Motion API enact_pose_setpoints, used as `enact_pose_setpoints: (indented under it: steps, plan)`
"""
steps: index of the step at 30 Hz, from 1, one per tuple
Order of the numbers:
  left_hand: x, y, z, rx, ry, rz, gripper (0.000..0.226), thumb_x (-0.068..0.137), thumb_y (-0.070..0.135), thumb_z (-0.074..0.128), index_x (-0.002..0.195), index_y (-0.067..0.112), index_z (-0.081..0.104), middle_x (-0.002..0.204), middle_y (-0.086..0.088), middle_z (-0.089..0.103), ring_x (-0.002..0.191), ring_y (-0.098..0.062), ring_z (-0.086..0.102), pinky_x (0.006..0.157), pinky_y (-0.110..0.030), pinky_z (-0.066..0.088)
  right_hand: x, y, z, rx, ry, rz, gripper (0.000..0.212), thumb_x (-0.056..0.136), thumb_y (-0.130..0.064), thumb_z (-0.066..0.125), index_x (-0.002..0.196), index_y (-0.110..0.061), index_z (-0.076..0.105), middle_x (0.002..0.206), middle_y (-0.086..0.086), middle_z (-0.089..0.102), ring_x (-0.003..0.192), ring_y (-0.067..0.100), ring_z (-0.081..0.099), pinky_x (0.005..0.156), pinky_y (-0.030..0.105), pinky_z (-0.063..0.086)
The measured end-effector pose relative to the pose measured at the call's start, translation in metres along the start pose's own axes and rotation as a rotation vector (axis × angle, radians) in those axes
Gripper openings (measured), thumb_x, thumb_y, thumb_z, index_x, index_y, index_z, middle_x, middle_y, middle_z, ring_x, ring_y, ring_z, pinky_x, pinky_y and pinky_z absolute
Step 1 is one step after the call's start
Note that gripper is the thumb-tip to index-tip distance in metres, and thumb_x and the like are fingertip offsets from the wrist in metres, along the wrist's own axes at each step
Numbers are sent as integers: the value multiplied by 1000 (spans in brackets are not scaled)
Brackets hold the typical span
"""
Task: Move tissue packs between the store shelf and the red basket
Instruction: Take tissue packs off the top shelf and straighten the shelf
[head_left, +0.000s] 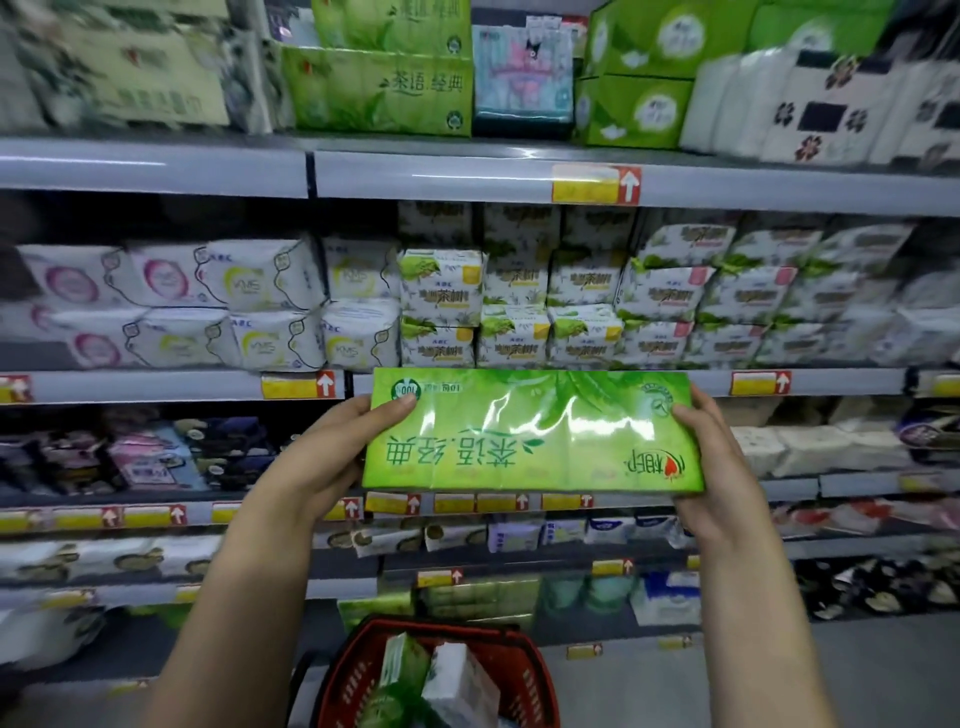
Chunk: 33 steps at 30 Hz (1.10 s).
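Note:
I hold a long green tissue pack (530, 431) flat in front of the shelves, its print upside down to me. My left hand (332, 452) grips its left end, thumb on top. My right hand (711, 467) grips its right end. Below, on the floor, stands the red basket (358, 654) with a green pack (402, 670) and a white pack (457, 680) inside. Matching green tissue packs (379, 93) lie stacked on the top shelf.
Grey store shelves (156, 169) run across the view, packed with white and green wrapped goods. Yellow and red price tags (595, 184) line the shelf edges. Grey floor (779, 675) shows at the lower right of the basket.

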<state>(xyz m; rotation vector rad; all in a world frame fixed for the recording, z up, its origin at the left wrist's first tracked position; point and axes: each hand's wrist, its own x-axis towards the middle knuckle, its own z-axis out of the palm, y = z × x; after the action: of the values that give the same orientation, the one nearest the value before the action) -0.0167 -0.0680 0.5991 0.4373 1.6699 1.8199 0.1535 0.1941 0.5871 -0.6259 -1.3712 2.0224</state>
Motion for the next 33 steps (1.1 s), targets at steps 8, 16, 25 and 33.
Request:
enact_pose_setpoints:
  steps: [8, 16, 25, 33]
  plan:
    - [-7, 8, -9, 3, 70, 100, 99, 48, 63, 84, 126, 8, 58, 127, -11, 64, 122, -28, 56, 107, -47, 38, 3, -7, 14, 31, 28, -19, 25, 88, -21, 57, 110, -32, 61, 104, 2, 65, 84, 18, 63, 60, 31, 50]
    - [-5, 3, -7, -183, 165, 155, 59, 67, 37, 76, 115, 5, 64, 102, -12, 74, 94, -25, 71, 77, -36, 57, 11, -15, 32, 111, 228, -118, 17, 92, -33, 52, 107, -32, 61, 106, 0, 68, 90, 15, 63, 67, 29, 47]
    - [3, -7, 35, -613, 264, 250, 49, 70, 44, 62, 112, 19, 64, 103, -5, 74, 93, -20, 71, 77, -36, 59, -24, 24, 73, -31, -25, 65, 52, 95, -58, 21, 120, -26, 52, 109, 1, 69, 105, 19, 62, 89, 41, 47]
    - [9, -17, 61, -811, 92, 344, 73, 70, 38, 77, 132, 8, 52, 128, -17, 62, 118, -29, 60, 95, -40, 52, -55, 34, 134, -173, -364, 87, 63, 70, -62, 65, 121, -26, 55, 109, -13, 70, 104, 4, 64, 95, 34, 48]
